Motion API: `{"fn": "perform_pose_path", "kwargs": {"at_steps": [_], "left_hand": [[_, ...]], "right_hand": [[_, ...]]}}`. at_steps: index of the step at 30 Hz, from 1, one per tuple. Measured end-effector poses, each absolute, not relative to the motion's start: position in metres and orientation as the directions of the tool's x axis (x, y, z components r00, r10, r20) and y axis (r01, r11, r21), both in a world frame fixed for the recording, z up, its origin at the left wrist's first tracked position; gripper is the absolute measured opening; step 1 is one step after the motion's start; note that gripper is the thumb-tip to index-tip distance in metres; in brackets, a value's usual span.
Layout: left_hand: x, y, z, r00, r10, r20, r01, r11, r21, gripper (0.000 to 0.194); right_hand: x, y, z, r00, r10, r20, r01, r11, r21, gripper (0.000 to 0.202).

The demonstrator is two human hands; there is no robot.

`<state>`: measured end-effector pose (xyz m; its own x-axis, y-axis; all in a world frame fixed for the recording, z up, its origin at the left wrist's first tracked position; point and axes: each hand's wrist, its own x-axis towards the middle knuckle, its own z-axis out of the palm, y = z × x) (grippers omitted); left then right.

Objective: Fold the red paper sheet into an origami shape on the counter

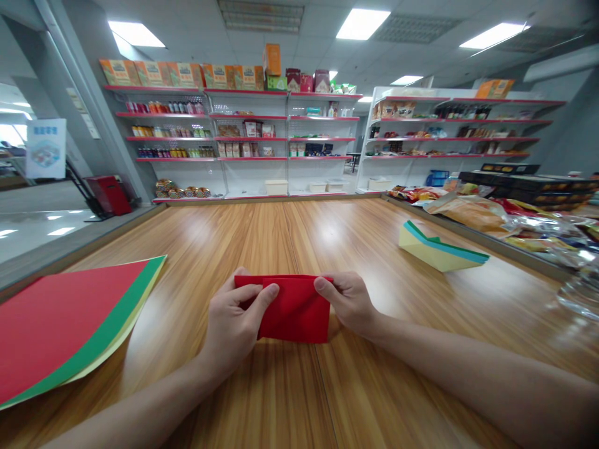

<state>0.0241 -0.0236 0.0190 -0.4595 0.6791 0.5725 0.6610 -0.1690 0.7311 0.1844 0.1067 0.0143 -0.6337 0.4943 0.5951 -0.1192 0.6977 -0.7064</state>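
A folded sheet of red paper (pixel 299 312) is held up between both hands, just above the wooden table (pixel 281 399). My left hand (pixel 236 315) pinches its left side, thumb on the near face and fingers behind. At the upper right corner, my right hand (pixel 349 299) grips the paper the same way, its thumb near the top edge. The fingers behind the paper are partly hidden. Off to the right stands a folded paper boat (pixel 442 251), pale yellow with blue and green bands along its top.
On the left lies a stack of coloured sheets (pixel 70 318), red over green and pale yellow. Packaged snacks (pixel 486 215), dark boxes (pixel 528 187) and a clear plastic item (pixel 583 290) are along the right. Stocked shelves (pixel 253 116) stand beyond the table's raised far edge (pixel 271 201).
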Motion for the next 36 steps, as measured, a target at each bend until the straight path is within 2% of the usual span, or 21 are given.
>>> {"fn": "perform_pose_path", "kwargs": {"at_steps": [5, 11, 14, 22, 30, 34, 36], "left_hand": [[0.0248, -0.0235, 0.0197, -0.460, 0.681, 0.570, 0.661, -0.166, 0.732, 0.035], [0.0271, -0.0256, 0.0208, -0.452, 0.689, 0.567, 0.657, -0.173, 0.734, 0.036], [0.0270, -0.0249, 0.0212, -0.443, 0.680, 0.584, 0.668, -0.184, 0.721, 0.037], [0.0263, -0.0244, 0.0213, -0.441, 0.680, 0.586, 0.659, -0.198, 0.726, 0.036], [0.0275, -0.0232, 0.0222, -0.440, 0.677, 0.590, 0.664, -0.197, 0.721, 0.039], [0.0281, -0.0237, 0.0209, -0.463, 0.678, 0.571, 0.646, -0.184, 0.741, 0.038], [0.0281, -0.0243, 0.0203, -0.480, 0.679, 0.555, 0.627, -0.177, 0.759, 0.036]], "right_hand": [[0.1842, 0.1074, 0.0133, -0.642, 0.475, 0.602, -0.102, 0.725, -0.681, 0.050], [0.1834, 0.1099, 0.0113, -0.626, 0.519, 0.582, -0.126, 0.669, -0.732, 0.033], [0.1840, 0.1101, 0.0108, -0.627, 0.503, 0.594, -0.133, 0.683, -0.719, 0.030], [0.1847, 0.1096, 0.0132, -0.624, 0.462, 0.630, -0.139, 0.729, -0.671, 0.042], [0.1832, 0.1126, 0.0072, -0.559, 0.485, 0.673, -0.159, 0.734, -0.661, 0.053], [0.1842, 0.1111, 0.0096, -0.610, 0.481, 0.630, -0.163, 0.702, -0.694, 0.029], [0.1841, 0.1098, 0.0108, -0.622, 0.499, 0.603, -0.160, 0.672, -0.723, 0.025]]}}
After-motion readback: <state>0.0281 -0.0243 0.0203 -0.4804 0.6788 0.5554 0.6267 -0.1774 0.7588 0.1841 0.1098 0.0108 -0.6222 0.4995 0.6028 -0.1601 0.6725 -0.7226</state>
